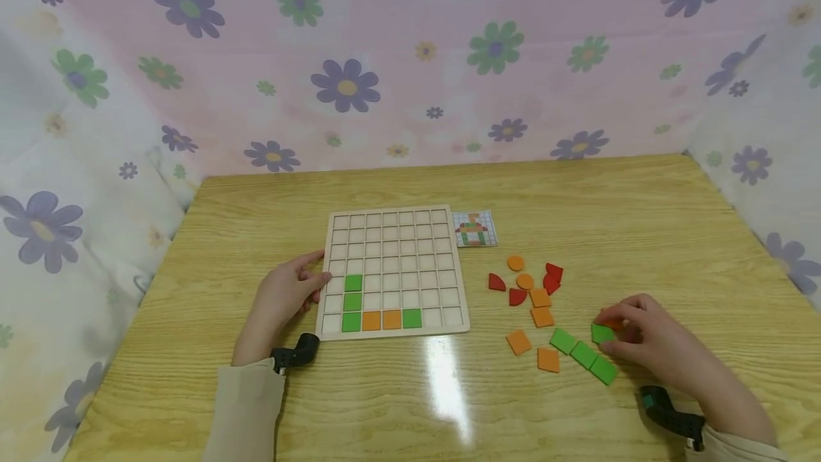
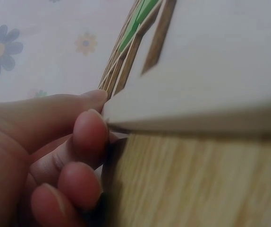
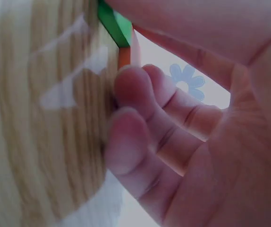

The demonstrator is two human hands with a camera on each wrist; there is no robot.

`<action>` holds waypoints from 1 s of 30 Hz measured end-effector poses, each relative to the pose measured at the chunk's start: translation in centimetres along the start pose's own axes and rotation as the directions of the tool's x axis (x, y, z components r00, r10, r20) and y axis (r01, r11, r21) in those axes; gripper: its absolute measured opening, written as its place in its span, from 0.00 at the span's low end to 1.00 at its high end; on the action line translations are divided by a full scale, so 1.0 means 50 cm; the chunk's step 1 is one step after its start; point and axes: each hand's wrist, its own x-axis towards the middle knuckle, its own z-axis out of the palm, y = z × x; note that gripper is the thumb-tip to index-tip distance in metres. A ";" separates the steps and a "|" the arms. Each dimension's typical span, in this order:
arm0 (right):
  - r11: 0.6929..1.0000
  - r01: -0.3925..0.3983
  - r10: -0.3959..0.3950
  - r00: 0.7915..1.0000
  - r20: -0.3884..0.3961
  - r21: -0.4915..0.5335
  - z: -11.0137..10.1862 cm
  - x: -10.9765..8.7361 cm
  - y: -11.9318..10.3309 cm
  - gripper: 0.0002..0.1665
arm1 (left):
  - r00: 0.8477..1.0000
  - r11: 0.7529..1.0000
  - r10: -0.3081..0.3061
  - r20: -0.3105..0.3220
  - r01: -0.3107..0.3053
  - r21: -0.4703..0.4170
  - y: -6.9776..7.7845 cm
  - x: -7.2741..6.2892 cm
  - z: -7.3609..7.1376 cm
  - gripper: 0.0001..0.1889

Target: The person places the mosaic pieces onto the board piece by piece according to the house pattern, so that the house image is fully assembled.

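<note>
Table [image 1: 359, 405] with printed card [image 1: 474, 228] beside board [image 1: 391, 262]

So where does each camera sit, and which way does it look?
Head: on the head, facing forward and down at the board, with left hand, right hand and sleeves.
Left wrist: on that wrist, facing the board's edge; left fingers show.
Right wrist: on that wrist, facing table and green tile; right fingers show.
Head and left wrist share the board.

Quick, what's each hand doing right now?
Left hand: closed, holding the left edge of the board.
Right hand: closed, pinching a green tile between thumb and finger.
</note>
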 end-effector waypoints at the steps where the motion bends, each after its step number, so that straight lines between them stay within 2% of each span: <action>1: 1.000 0.011 -0.011 1.000 -0.013 -0.009 0.002 0.001 -0.001 0.17 | 1.000 1.000 0.000 0.002 0.000 -0.001 0.000 0.000 0.000 0.28; 5: 0.999 0.024 -0.025 0.999 -0.033 -0.026 0.007 0.007 -0.005 0.16 | 1.000 1.000 -0.007 0.004 0.007 -0.001 -0.002 -0.002 -0.002 0.28; 11: 1.000 0.026 -0.026 0.999 -0.020 0.004 0.010 0.011 -0.018 0.16 | 1.000 1.000 -0.001 0.009 0.001 -0.006 0.000 -0.002 -0.003 0.28; 18: 0.998 -0.054 0.054 0.998 0.028 0.019 0.009 0.012 -0.029 0.15 | 1.000 1.000 -0.001 0.007 0.001 -0.006 0.003 -0.001 -0.003 0.28; 25: 1.000 -0.027 0.027 1.000 -0.007 -0.016 0.011 0.013 -0.034 0.13 | 1.000 1.000 -0.011 0.002 0.012 -0.005 0.002 -0.002 -0.001 0.27; 30: 0.998 -0.046 0.046 0.999 0.000 0.046 0.005 0.014 -0.048 0.12 | 1.000 1.000 -0.017 0.001 0.017 -0.010 0.001 -0.003 -0.002 0.28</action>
